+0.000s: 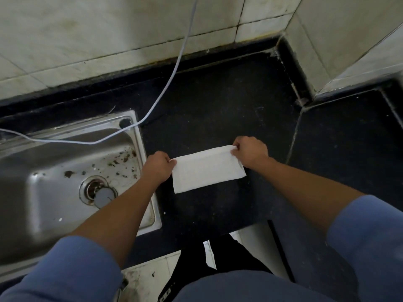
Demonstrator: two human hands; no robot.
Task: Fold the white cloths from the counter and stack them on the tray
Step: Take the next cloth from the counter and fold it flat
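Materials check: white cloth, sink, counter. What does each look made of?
White cloth: thin, matte, faintly embossed sheet, hanging limp; fabric or paper towel, cannot tell. Sink: looks like stainless steel, brushed grey sheen with soft reflections, stained. Counter: black stone, probably granite, slight gloss, faint speckle, visible joint seam.

You face a black counter (218, 101) that bends round a corner. Behind it is a wall (109, 29) of pale tiles with dirty lines. On your left sits a metal sink (32, 203) with brown bits near its drain (97, 190). A thin white cord (174, 68) hangs down the wall onto the sink's rim. The floor (148, 277) below may be pale tile.
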